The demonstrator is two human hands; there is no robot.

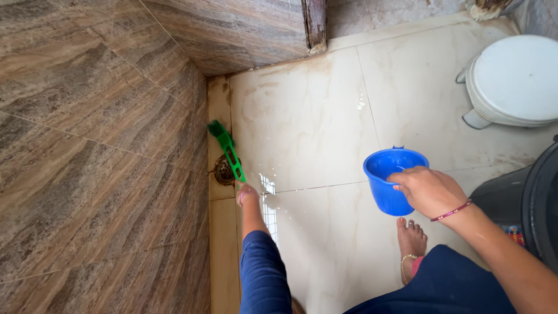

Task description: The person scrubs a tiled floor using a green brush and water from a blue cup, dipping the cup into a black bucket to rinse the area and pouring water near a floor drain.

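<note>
2 hands busy: left hand (246, 194) grips green brush (226, 147), right hand (427, 189) blue mug (392, 179).

A dark blue sleeve (263, 273) covers the left arm; dark blue cloth drapes the legs. A thin red bangle (451, 211) circles the right wrist, an anklet (407, 259) the bare foot.

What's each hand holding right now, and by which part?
The left hand grips a green brush by its handle's end. The right hand holds a blue mug by its rim side.
</note>
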